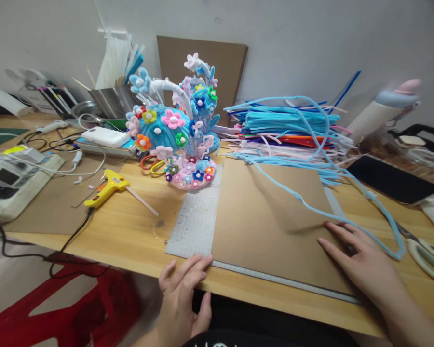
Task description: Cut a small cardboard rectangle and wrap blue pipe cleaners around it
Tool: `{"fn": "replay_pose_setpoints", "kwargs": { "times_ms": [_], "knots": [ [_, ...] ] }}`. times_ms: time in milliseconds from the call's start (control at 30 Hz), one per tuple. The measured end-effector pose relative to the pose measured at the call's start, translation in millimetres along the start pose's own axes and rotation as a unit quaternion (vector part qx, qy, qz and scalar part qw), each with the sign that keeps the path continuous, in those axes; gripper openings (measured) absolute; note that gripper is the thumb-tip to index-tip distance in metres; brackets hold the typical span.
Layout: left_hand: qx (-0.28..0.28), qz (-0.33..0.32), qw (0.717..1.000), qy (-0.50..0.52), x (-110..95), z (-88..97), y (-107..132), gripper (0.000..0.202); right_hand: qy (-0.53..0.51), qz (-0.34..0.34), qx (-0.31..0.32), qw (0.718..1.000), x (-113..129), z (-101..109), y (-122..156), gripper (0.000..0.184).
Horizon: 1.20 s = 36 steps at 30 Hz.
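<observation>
A flat sheet of brown cardboard (267, 221) lies over a grey cutting mat (197, 221). My left hand (186, 294) is at the table's front edge, fingertips by the near left corner of the cardboard, holding nothing. On the right side of the cardboard rests my right hand (361, 255), its fingers apart and its thumb partly out of sight. A long light-blue pipe cleaner strand (311, 207) loops across the cardboard and past my right hand. Beyond the mat stands a blue pipe cleaner ornament (169, 127) covered in colourful flowers, with a flowered round base (191, 173).
A yellow glue gun (110, 188) lies at left near a power strip (29, 183). Bundled pipe cleaners (285, 120) are piled behind the cardboard. At right are a phone (392, 178), scissors (428, 255) and a white bottle (379, 113). A red stool (94, 303) stands below.
</observation>
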<state>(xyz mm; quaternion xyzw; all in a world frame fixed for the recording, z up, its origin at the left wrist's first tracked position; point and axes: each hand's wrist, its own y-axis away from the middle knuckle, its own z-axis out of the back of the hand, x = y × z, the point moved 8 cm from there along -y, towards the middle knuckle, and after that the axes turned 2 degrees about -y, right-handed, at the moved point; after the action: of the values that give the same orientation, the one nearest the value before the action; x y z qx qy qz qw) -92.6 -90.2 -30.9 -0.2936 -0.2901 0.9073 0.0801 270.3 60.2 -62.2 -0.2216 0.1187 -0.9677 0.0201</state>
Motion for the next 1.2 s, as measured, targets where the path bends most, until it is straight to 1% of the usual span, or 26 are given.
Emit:
{"fn": "replay_pose_setpoints", "kwargs": {
  "times_ms": [67,133,233,333,400,500,767,1000,1200],
  "knots": [
    [-0.015,0.011,1.0,0.007,-0.8,1.2,-1.8,0.017,0.004,0.004,-0.002,1.0,0.2,0.0,-0.5,0.065],
    [-0.011,0.003,1.0,-0.008,-3.9,0.1,-5.1,0.016,0.007,0.01,-0.005,1.0,1.5,0.5,-1.1,0.065],
    [-0.004,-0.021,0.999,-0.031,-8.2,-0.6,-11.3,0.022,0.006,0.021,-0.004,1.0,4.1,0.8,-1.7,0.064],
    [0.016,-0.043,0.998,-0.04,-10.2,-3.6,-16.1,0.03,0.003,0.021,0.0,1.0,5.6,0.9,-2.6,0.064],
    [0.027,-0.051,0.997,-0.049,-10.7,-5.4,-17.6,0.034,0.001,0.015,0.002,1.0,6.2,1.0,-3.8,0.065],
    [0.028,-0.058,0.996,-0.056,-11.7,-5.8,-18.3,0.036,-0.002,0.015,0.004,1.0,9.0,1.1,-6.5,0.064],
    [0.029,-0.06,0.996,-0.056,-12.8,-6.7,-19.5,0.036,-0.002,0.029,0.0,1.0,13.8,1.6,-8.8,0.056],
    [0.031,-0.072,0.995,-0.057,-14.7,-5.3,-22.3,0.034,-0.023,0.033,-0.008,0.999,9.2,-0.8,-11.3,0.056],
    [0.034,-0.079,0.994,-0.065,-16.9,-5.7,-23.8,0.034,-0.009,0.04,-0.015,0.999,9.6,0.4,-7.7,0.055]
  ]
}}
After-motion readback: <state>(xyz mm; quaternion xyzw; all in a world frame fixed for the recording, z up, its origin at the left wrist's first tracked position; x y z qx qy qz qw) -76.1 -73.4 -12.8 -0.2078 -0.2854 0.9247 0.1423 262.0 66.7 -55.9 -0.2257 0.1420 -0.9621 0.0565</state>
